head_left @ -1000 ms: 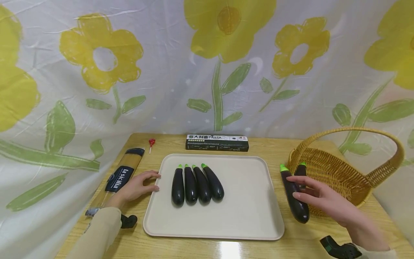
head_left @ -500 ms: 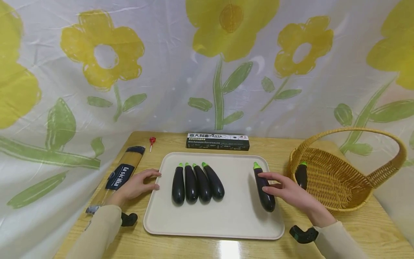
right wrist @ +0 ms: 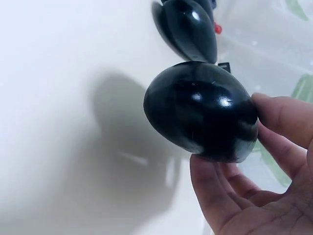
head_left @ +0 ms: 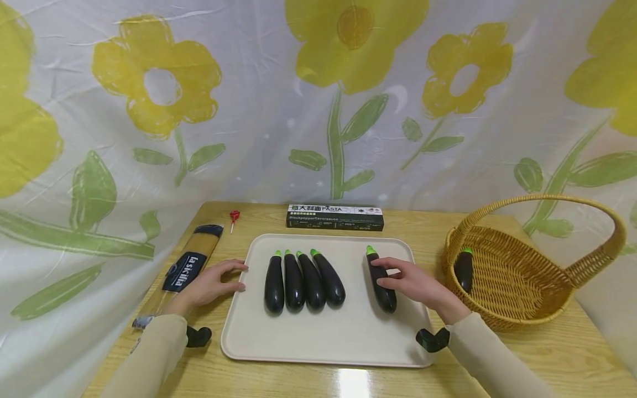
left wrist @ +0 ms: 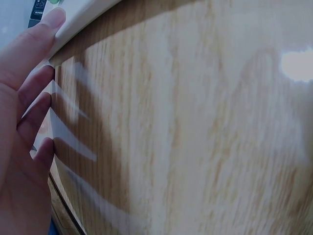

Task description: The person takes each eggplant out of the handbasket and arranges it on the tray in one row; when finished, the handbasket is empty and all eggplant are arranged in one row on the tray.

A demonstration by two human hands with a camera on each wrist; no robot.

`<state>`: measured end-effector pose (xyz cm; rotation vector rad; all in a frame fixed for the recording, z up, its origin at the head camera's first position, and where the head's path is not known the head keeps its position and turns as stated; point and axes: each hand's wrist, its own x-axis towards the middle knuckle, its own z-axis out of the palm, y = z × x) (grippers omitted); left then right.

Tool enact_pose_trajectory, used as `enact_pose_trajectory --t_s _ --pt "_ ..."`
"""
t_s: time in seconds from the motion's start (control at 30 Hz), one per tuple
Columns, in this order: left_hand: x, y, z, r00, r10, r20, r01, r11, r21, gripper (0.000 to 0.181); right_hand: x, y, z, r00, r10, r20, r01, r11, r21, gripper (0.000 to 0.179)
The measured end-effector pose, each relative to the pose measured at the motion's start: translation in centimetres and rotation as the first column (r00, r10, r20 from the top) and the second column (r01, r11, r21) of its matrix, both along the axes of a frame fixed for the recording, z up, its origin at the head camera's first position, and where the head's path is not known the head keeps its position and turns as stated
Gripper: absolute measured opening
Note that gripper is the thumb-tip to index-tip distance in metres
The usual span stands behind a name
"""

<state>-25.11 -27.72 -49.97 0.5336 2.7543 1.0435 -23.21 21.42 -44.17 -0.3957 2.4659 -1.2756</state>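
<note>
My right hand (head_left: 413,282) pinches a dark eggplant (head_left: 383,293) with a green stem end over the right half of the beige tray (head_left: 318,342). In the right wrist view the eggplant's rounded end (right wrist: 200,112) fills the middle, fingers and thumb at its side, and a shadow falls on the tray below. A row of several eggplants (head_left: 303,282) lies side by side on the tray's left half. At the tray's left edge rests my left hand (head_left: 211,287), fingers extended and holding nothing. The left wrist view shows its thumb (left wrist: 41,36) near the tray's rim.
A wicker basket (head_left: 517,282) with a tall handle stands at the right, one eggplant (head_left: 464,271) inside. Left of the tray lies a bag of pasta (head_left: 191,265); behind are a red lollipop (head_left: 234,216) and a pasta box (head_left: 334,218). A flowered curtain hangs behind.
My right hand has carried the eggplant leftward from beside the basket to over the tray, toward the row. The left hand has stayed at the tray's edge.
</note>
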Motion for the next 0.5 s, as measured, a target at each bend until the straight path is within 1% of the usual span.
enact_pose_trajectory --t_s 0.1,0.23,0.33,0.5 --pt "0.0 0.0 0.0 1.000 -0.001 0.000 0.001 1.000 -0.004 0.048 -0.7 -1.0 -0.3 1.000 0.018 0.001 -0.018 1.000 -0.004 0.042" --pt "-0.1 0.0 -0.1 1.000 -0.001 -0.008 0.001 1.000 -0.006 0.048 -1.5 -2.1 -0.6 0.997 0.076 -0.022 -0.077 0.997 -0.017 0.042" --pt "-0.1 0.0 -0.1 1.000 0.000 -0.012 0.000 1.000 -0.007 0.048 -2.1 -2.9 -0.7 0.993 0.106 -0.045 -0.106 0.994 0.004 0.042" --pt "-0.1 0.0 -0.1 1.000 0.003 -0.016 -0.003 1.000 -0.009 0.048 -2.9 -4.1 -0.7 0.992 0.116 -0.040 -0.114 0.992 0.055 0.041"
